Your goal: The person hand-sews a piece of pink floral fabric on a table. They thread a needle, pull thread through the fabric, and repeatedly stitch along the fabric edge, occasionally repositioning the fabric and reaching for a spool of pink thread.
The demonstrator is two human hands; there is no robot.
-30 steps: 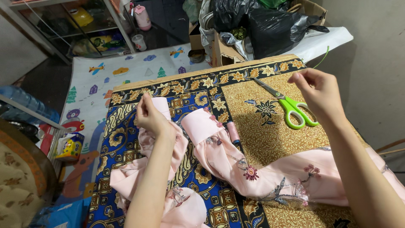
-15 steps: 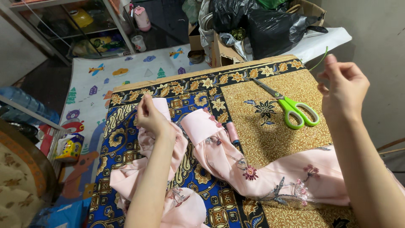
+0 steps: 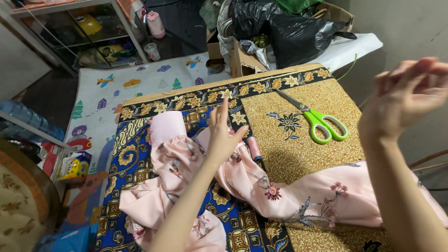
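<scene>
My left hand point(image 3: 221, 135) rests on a pink flowered fabric point(image 3: 280, 191) with its fingers stretched up and apart, gripping nothing. The fabric lies crumpled across a batik cloth point(image 3: 298, 98) patterned in blue and gold. A small pink thread spool point(image 3: 254, 148) sits just right of that hand. My right hand point(image 3: 406, 98) is raised high at the right, blurred by motion, its fingers loosely curled; whether it pinches anything cannot be made out. Green-handled scissors point(image 3: 322, 123) lie on the gold part of the cloth, below and left of my right hand.
Black plastic bags point(image 3: 284, 28) and a cardboard box point(image 3: 242, 60) stand beyond the cloth's far edge. A children's play mat point(image 3: 116, 93) covers the floor at left, with a pink bottle point(image 3: 156, 23) and a cup point(image 3: 149, 50) near a glass shelf.
My right hand has risen up and to the right, away from the scissors. My left hand has let go of its pinch on the pink fabric and spread its fingers.
</scene>
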